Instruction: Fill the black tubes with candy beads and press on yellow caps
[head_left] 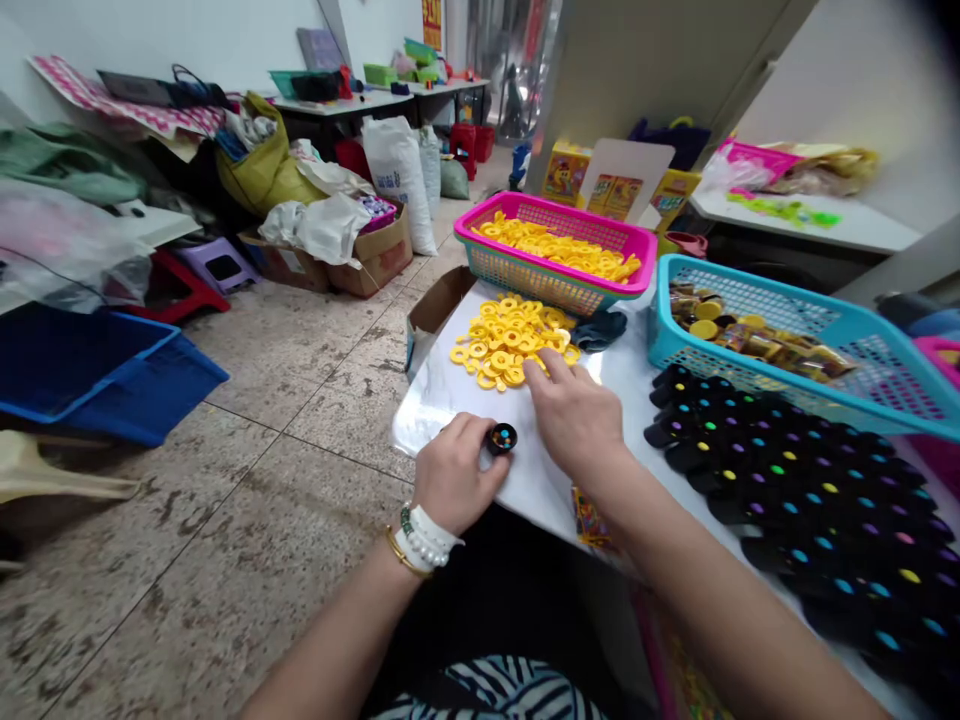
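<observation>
Near the table's front left edge, my left hand [456, 472] holds a small round black piece [502, 438] between thumb and fingers, its open top showing small coloured bits. My right hand [574, 412] is at the near right side of a pile of yellow rings [504, 345], fingertips touching the rings. Whether a ring is between those fingertips is hidden. Many black pieces with coloured dots [780, 470] lie in rows to the right of my right hand.
A pink basket [645, 250] of yellow parts stands behind the rings. At the right is a blue basket [667, 345] with packed pieces. A dark cloth [600, 330] lies between them. Printed packets [591, 520] sit at the front edge, under my right forearm.
</observation>
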